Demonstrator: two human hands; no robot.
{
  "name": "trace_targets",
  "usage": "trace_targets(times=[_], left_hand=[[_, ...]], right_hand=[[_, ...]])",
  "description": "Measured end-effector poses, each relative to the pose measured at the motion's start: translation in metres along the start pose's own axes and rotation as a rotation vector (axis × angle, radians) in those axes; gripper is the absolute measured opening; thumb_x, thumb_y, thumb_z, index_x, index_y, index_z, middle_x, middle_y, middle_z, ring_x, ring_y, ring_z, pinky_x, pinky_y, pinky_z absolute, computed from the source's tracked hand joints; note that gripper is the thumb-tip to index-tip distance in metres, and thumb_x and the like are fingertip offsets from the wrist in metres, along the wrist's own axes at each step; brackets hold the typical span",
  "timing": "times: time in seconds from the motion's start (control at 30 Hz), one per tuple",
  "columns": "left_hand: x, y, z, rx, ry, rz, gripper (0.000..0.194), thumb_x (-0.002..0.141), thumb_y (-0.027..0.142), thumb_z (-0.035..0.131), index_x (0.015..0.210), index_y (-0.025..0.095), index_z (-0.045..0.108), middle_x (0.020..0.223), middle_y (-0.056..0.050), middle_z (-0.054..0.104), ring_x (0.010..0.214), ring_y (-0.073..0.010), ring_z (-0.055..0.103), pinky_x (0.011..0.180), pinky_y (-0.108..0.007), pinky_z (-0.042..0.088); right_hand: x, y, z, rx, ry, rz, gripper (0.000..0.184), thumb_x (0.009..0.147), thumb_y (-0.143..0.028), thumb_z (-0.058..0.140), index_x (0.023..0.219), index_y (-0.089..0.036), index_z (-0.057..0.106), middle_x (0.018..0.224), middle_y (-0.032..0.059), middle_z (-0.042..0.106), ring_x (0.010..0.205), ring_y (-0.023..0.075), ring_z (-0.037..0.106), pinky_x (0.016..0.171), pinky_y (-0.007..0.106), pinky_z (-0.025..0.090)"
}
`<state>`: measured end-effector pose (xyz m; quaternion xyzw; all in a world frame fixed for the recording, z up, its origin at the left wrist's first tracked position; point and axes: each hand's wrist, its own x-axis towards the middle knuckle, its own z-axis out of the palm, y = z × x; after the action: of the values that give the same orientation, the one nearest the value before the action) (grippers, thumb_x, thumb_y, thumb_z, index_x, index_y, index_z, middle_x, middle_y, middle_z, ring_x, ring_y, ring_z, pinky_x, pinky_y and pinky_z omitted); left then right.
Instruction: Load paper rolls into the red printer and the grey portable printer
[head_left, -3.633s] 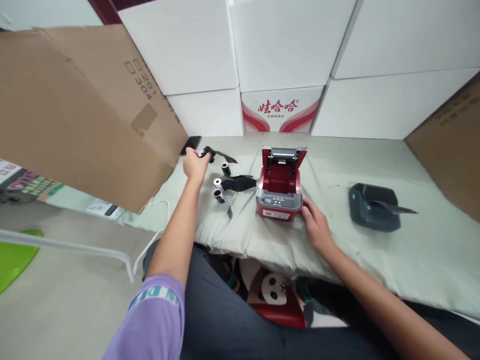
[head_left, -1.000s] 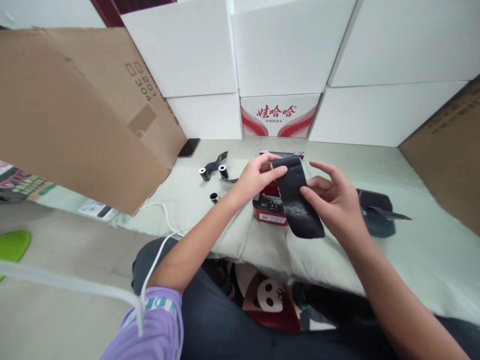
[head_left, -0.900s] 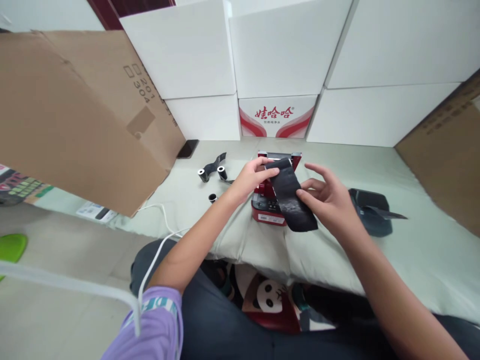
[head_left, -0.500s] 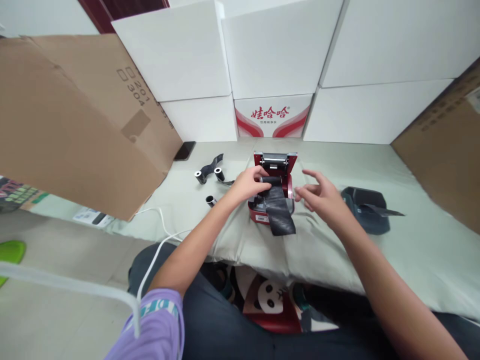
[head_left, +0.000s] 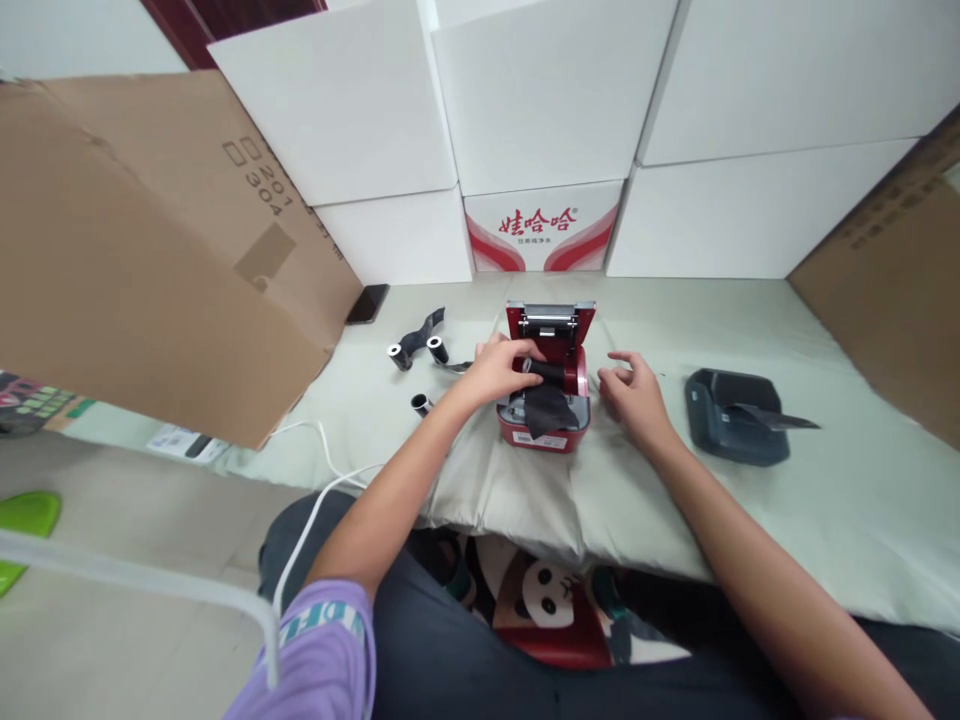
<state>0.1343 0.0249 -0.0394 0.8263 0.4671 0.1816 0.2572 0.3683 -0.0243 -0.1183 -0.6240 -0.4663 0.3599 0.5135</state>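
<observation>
A small red label printer (head_left: 551, 441) stands on the cloth-covered table with its lid (head_left: 550, 325) tipped up and back. Thumb and fingers of my left hand (head_left: 504, 370) grip the end of a black paper roll (head_left: 551, 373) at the printer's bay. The roll's loose strip (head_left: 551, 408) hangs forward over the printer's front edge. To the right of the printer, my right hand (head_left: 628, 392) is empty, its index finger extended and the others partly bent. Whether the roll touches the bay's floor is hidden.
Several small black rolls, one of them (head_left: 437, 349), lie left of the printer. A dark printer (head_left: 735, 418) with a black strip sits at right. A phone (head_left: 367, 304) lies by the cardboard sheet (head_left: 172, 250). White boxes (head_left: 538, 230) line the back; a white cable (head_left: 322, 490) crosses the front left.
My left hand has turned the roll slightly and brought it lower into the printer. The strip hanging in front looks much shorter. My right hand has drawn its fingers in a little.
</observation>
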Motion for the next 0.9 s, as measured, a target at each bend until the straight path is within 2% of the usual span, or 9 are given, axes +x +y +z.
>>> trace_targets(times=[0.1,0.27,0.4,0.57,0.7,0.8,0.9], left_hand=[[0.001,0.0,0.001,0.047,-0.017,0.002,0.03,0.081,0.033,0.073,0.111,0.03,0.076,0.107,-0.003,0.074,0.116,-0.0304,0.05,0.105,-0.048,0.032],[0.004,-0.001,0.005,0.147,0.003,0.021,0.026,0.083,0.041,0.073,0.106,0.031,0.08,0.125,-0.004,0.066,0.118,-0.0315,0.046,0.099,-0.045,0.034],[0.005,-0.001,0.006,0.208,-0.03,0.001,0.027,0.086,0.042,0.069,0.109,0.032,0.08,0.123,-0.005,0.066,0.116,-0.0315,0.045,0.096,-0.046,0.034],[0.0,0.003,0.001,0.319,-0.081,0.014,0.03,0.094,0.037,0.053,0.104,0.032,0.081,0.123,-0.005,0.067,0.115,-0.0327,0.044,0.094,-0.048,0.032],[-0.003,0.005,-0.004,0.302,-0.108,0.071,0.044,0.1,0.045,0.042,0.093,0.026,0.081,0.12,-0.006,0.071,0.114,-0.0329,0.043,0.099,-0.051,0.03],[-0.005,0.007,-0.009,0.248,-0.151,0.043,0.054,0.103,0.05,0.033,0.096,0.025,0.08,0.103,-0.008,0.075,0.115,-0.0326,0.044,0.104,-0.054,0.028],[-0.014,0.017,-0.018,0.187,-0.156,0.038,0.058,0.104,0.05,0.028,0.099,0.026,0.079,0.101,-0.007,0.075,0.116,-0.0317,0.047,0.109,-0.054,0.026]], right_hand=[[0.002,0.009,0.003,0.015,0.0,-0.006,0.044,0.076,-0.043,0.063,0.114,-0.023,0.055,0.058,-0.0078,0.052,0.046,0.0122,0.042,0.046,0.025,0.034],[0.003,0.016,0.004,-0.01,0.021,-0.055,0.04,0.077,-0.041,0.063,0.112,-0.023,0.056,0.058,-0.0077,0.052,0.049,0.013,0.045,0.049,0.025,0.036],[0.003,0.016,0.003,-0.025,0.027,-0.051,0.037,0.078,-0.038,0.062,0.111,-0.023,0.056,0.058,-0.0079,0.052,0.049,0.013,0.045,0.05,0.026,0.036],[0.003,0.014,0.003,-0.033,0.025,-0.055,0.036,0.078,-0.036,0.062,0.111,-0.023,0.056,0.058,-0.0081,0.053,0.049,0.013,0.045,0.051,0.026,0.036],[0.004,0.014,0.003,0.01,0.023,-0.048,0.038,0.078,-0.037,0.063,0.112,-0.023,0.055,0.059,-0.0086,0.053,0.046,0.012,0.043,0.048,0.025,0.034],[0.006,0.01,0.003,0.046,0.017,-0.053,0.04,0.078,-0.041,0.064,0.113,-0.022,0.055,0.067,-0.0059,0.059,0.048,0.0113,0.044,0.048,0.025,0.036],[0.008,-0.002,-0.001,0.062,-0.006,-0.111,0.04,0.081,-0.044,0.064,0.114,-0.023,0.057,0.089,0.0025,0.071,0.066,0.0154,0.059,0.058,0.028,0.046]])
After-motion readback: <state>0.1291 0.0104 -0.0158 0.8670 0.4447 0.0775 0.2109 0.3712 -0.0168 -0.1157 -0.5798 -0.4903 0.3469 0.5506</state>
